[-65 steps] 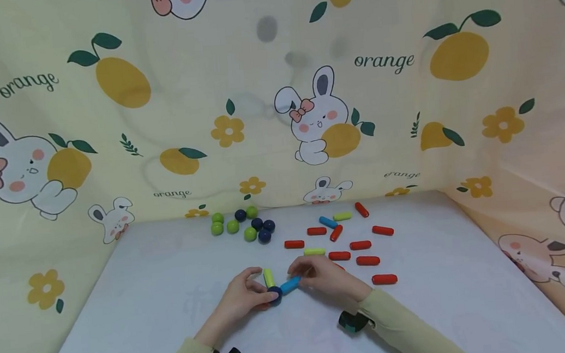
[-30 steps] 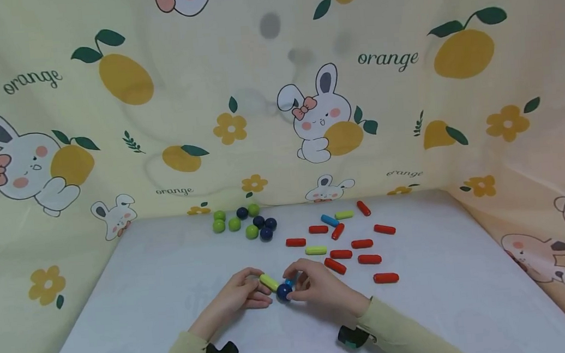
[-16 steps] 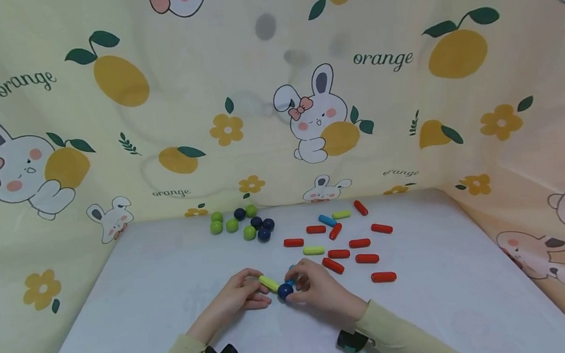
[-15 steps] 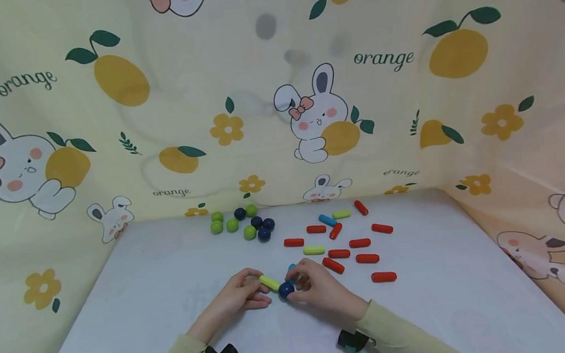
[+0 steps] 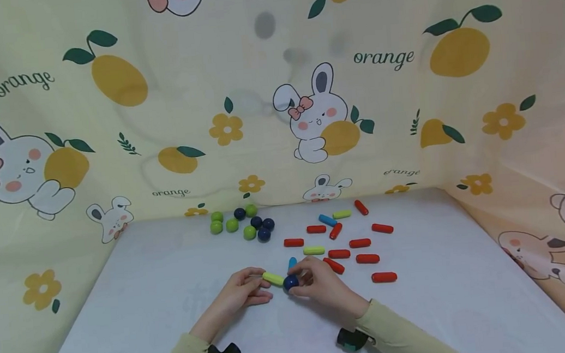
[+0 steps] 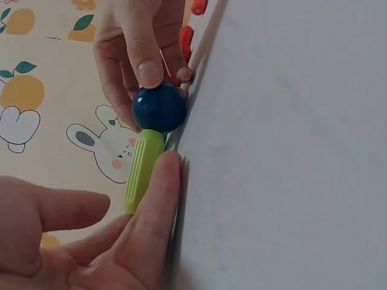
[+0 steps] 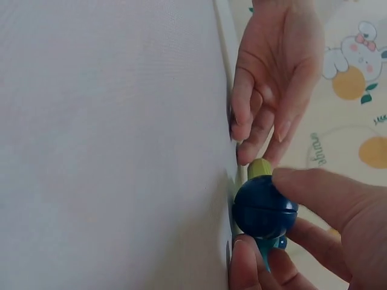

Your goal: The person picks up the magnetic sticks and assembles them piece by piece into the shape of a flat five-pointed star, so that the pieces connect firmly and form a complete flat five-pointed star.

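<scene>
A dark blue ball (image 5: 290, 282) (image 6: 159, 107) (image 7: 265, 206) is pinched between thumb and fingers of my right hand (image 5: 324, 283) (image 7: 338, 211). A yellow-green stick (image 5: 272, 278) (image 6: 144, 166) runs from the ball's left side to my left hand (image 5: 243, 291) (image 6: 115, 248). Its far end meets the left fingers, while the left thumb stands apart from it in the left wrist view. On the ball's far side a light blue stick (image 5: 292, 263) points away, partly hidden by the right fingers.
Several green balls (image 5: 232, 225) and dark blue balls (image 5: 264, 234) lie at the back left of the white table (image 5: 149, 306). Red sticks (image 5: 367, 258), two yellow-green sticks (image 5: 314, 250) and a blue stick (image 5: 327, 220) are scattered at the back right. A patterned cloth (image 5: 183, 96) hangs behind.
The ball and its sticks have shifted slightly right and away from me. The light blue stick has swung to point away and shows more. Earlier, the left thumb was on the ball; now the right hand grips it.
</scene>
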The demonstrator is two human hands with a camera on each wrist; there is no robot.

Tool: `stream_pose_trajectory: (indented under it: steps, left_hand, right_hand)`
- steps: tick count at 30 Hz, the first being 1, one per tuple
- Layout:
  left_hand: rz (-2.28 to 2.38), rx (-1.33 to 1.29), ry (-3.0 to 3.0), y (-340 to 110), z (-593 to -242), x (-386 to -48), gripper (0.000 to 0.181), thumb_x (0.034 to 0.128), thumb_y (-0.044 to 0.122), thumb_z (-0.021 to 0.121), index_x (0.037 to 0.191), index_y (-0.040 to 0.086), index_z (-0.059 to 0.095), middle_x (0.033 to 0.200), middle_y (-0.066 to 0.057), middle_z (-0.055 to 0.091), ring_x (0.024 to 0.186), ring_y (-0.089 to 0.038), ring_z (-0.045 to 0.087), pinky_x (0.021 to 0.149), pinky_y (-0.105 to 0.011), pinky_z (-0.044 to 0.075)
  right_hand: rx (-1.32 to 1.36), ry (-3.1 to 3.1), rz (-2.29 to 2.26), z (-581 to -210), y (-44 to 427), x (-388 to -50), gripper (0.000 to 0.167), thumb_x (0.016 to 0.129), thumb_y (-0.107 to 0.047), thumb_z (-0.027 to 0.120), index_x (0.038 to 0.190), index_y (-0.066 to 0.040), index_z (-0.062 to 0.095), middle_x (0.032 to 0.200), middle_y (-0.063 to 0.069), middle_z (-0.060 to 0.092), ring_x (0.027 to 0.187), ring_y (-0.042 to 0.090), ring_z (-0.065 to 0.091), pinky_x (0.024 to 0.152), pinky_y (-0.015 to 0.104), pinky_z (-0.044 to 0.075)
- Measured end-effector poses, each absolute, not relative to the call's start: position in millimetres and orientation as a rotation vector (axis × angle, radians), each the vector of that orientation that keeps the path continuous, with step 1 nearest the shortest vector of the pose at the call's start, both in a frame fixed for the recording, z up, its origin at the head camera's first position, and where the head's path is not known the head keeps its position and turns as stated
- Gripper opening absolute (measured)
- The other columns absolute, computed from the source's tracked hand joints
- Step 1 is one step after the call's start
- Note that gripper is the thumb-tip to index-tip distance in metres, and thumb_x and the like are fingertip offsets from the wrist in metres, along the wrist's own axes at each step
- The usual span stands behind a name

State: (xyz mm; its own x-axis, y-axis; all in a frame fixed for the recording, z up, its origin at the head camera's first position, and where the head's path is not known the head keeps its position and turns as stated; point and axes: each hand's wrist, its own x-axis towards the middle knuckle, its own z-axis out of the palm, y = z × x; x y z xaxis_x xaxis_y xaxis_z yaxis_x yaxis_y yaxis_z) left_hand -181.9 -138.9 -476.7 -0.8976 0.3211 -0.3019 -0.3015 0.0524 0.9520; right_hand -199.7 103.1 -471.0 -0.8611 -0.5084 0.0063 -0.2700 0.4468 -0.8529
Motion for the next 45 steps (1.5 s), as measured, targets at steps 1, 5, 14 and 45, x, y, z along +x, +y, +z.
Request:
stream_pose_trajectory:
  steps: [1, 5, 14, 45]
  left_hand:
    - [1.897, 0.017, 1.902, -138.8, -476.5, -182.5, 0.037, 0.1027, 0.009, 0.039, 0.136, -0.008, 0.037, 0.108, -0.019, 0.062, 0.091, -0.027, 0.067, 0.080, -0.037, 0.055]
    - [1.883, 0.028, 1.917, -140.6, -475.6, -184.4, 0.037, 0.1027, 0.011, 0.041, 0.135, -0.008, 0.040, 0.108, -0.019, 0.062, 0.091, -0.027, 0.067, 0.081, -0.036, 0.055]
    - [1.866, 0.035, 1.969, -152.9, -470.3, -193.5, 0.037, 0.1019, 0.016, 0.046, 0.129, -0.010, 0.046, 0.106, -0.019, 0.061, 0.092, -0.028, 0.066, 0.081, -0.036, 0.055]
    - [1.878, 0.188, 2.452, -185.0, -485.2, -294.1, 0.050, 0.0849, 0.009, 0.072, 0.131, 0.005, 0.053, 0.131, -0.012, 0.054, 0.121, -0.029, 0.051, 0.103, -0.042, 0.040]
  right_hand:
    - [-0.674, 2.460, -1.370, -471.5, 102.9, -200.2, 0.036, 0.081, -0.021, 0.078, 0.113, -0.007, 0.068, 0.103, 0.001, 0.055, 0.086, 0.017, 0.059, 0.077, 0.025, 0.051]
    - [-0.671, 2.487, -1.354, -472.1, 102.1, -201.7, 0.035, 0.081, -0.021, 0.078, 0.112, -0.008, 0.069, 0.102, 0.001, 0.055, 0.085, 0.016, 0.059, 0.076, 0.024, 0.051]
    - [-0.652, 2.470, -1.364, -471.8, 104.3, -202.2, 0.032, 0.081, -0.016, 0.078, 0.111, -0.013, 0.069, 0.103, -0.001, 0.056, 0.087, 0.016, 0.060, 0.077, 0.025, 0.052]
    - [-0.641, 2.426, -1.404, -478.0, 107.4, -200.8, 0.032, 0.082, -0.015, 0.076, 0.113, -0.018, 0.068, 0.103, -0.005, 0.062, 0.091, 0.017, 0.059, 0.078, 0.026, 0.052]
